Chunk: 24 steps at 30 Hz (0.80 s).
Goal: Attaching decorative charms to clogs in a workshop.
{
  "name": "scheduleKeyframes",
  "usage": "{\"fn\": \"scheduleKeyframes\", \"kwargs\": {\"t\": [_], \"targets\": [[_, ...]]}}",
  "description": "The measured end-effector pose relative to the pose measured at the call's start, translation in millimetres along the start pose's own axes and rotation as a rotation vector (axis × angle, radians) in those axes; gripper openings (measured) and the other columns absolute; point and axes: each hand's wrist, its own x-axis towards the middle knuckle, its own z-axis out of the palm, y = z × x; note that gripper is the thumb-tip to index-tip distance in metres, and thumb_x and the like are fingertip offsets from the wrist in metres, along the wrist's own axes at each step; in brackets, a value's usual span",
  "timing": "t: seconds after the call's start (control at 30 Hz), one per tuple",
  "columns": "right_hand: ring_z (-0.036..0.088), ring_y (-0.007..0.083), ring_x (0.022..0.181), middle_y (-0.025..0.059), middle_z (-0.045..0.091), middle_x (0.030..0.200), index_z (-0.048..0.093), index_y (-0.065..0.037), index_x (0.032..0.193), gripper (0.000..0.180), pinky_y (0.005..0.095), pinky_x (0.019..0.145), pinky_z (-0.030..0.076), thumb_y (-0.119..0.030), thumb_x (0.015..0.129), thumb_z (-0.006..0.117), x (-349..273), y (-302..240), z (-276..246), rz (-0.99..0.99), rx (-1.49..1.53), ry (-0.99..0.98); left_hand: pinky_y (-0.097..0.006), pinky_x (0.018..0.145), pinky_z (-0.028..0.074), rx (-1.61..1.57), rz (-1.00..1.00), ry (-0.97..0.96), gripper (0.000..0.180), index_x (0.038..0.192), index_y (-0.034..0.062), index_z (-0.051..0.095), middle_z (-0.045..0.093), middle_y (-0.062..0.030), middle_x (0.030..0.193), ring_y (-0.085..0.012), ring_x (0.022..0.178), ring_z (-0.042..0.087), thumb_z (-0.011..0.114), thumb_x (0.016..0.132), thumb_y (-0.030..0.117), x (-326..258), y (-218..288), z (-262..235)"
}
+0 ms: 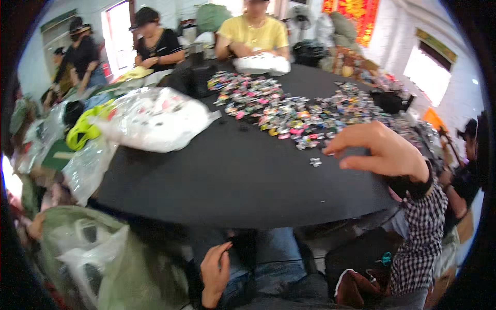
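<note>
My right hand (382, 153) hovers over the right side of the round black table (222, 181), thumb and fingers apart with nothing seen between them. Just left of its fingertips lies a small silvery piece (315, 162), apart from a wide heap of small, many-coloured pieces (274, 106); they are too small to name. Low over my lap, below the table's near edge, is my left hand (214, 274). Its thumb and forefinger come close together, with a small dark bit at the tips that I cannot make out.
A full, clear plastic bag (155, 119) lies on the table's left side. A green sack (119, 258) stands at my lower left. Across the table, a person in a yellow shirt (253, 33) works at a white bag (262, 64). A black basket (391, 102) sits at the right.
</note>
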Motion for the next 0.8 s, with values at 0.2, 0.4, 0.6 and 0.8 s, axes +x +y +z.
{"fn": "scheduleKeyframes", "kwargs": {"t": [0.2, 0.4, 0.6, 0.8], "targets": [[0.064, 0.0336, 0.093, 0.0139, 0.063, 0.102, 0.062, -0.002, 0.103, 0.024, 0.0405, 0.078, 0.054, -0.017, 0.085, 0.067, 78.8, -11.0, 77.4, -0.289, -0.018, 0.213, -0.034, 0.077, 0.053, 0.001, 0.014, -0.009, 0.022, 0.114, -0.0004, 0.064, 0.067, -0.0162, 0.107, -0.0283, 0.093, 0.067, 0.054, 0.094, 0.003, 4.7, 3.3, -3.4], [0.062, 0.0299, 0.088, 0.0132, 0.055, 0.104, 0.049, -0.003, 0.117, 0.045, 0.0393, 0.068, 0.054, -0.015, 0.079, 0.070, 231.2, -42.6, 154.2, -0.334, -0.392, 0.516, -0.036, 0.078, 0.053, 0.118, 0.053, 0.080, 0.022, 0.112, 0.0001, 0.065, 0.067, -0.0157, 0.108, -0.0278, 0.094, 0.067, 0.055, 0.093, 0.002, 5.7, 15.7, -26.6], [0.065, 0.0290, 0.085, 0.0102, 0.060, 0.094, 0.057, -0.007, 0.101, 0.019, 0.0400, 0.067, 0.054, -0.009, 0.082, 0.060, 260.3, -21.1, 178.6, -0.464, -0.380, 0.419, -0.034, 0.081, 0.052, 0.095, 0.006, 0.153, 0.024, 0.112, 0.0008, 0.066, 0.068, -0.0152, 0.106, -0.0292, 0.094, 0.067, 0.056, 0.091, 0.000, 6.3, 16.3, -37.8], [0.062, 0.0297, 0.093, 0.0099, 0.060, 0.094, 0.056, -0.008, 0.097, 0.021, 0.0402, 0.077, 0.052, -0.002, 0.076, 0.059, 173.7, 28.4, 163.6, -0.561, -0.295, 0.103, -0.032, 0.081, 0.052, 0.052, 0.011, 0.298, 0.023, 0.111, -0.0016, 0.064, 0.067, -0.0154, 0.104, -0.0271, 0.094, 0.067, 0.055, 0.090, -0.002, 8.7, 4.5, -49.0]]}}
